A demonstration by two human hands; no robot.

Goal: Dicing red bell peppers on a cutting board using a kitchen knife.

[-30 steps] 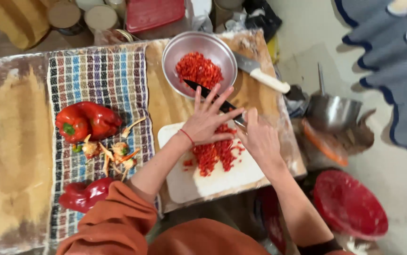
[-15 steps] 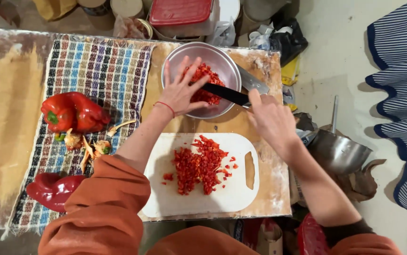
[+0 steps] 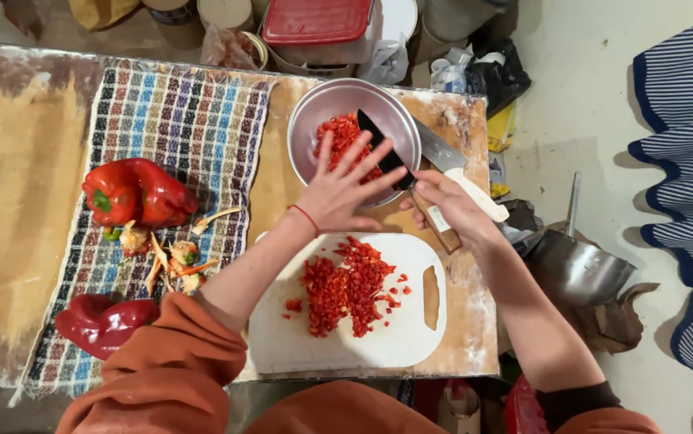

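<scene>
Since half a second ago my left hand (image 3: 338,191) has lifted off the diced red pepper in the round steel bowl (image 3: 314,120) and now hovers at its near rim, open with fingers spread, holding nothing. My right hand (image 3: 451,205) is closed on the wooden handle of the dark-bladed kitchen knife (image 3: 382,149), whose blade lies over the bowl, tip among the pieces. More chopped red pepper (image 3: 346,285) sits in a heap on the white plastic cutting board (image 3: 378,345), near the front of the worktop (image 3: 467,321).

I judge the risk is the blade: my left fingers are just beside it, so a quick sweep could cut them. A second white-handled knife (image 3: 459,173) lies under my right wrist and could be knocked off.

Behind the bowl stands a rectangular container with red lid (image 3: 318,20). I cannot make out any label on it.
</scene>
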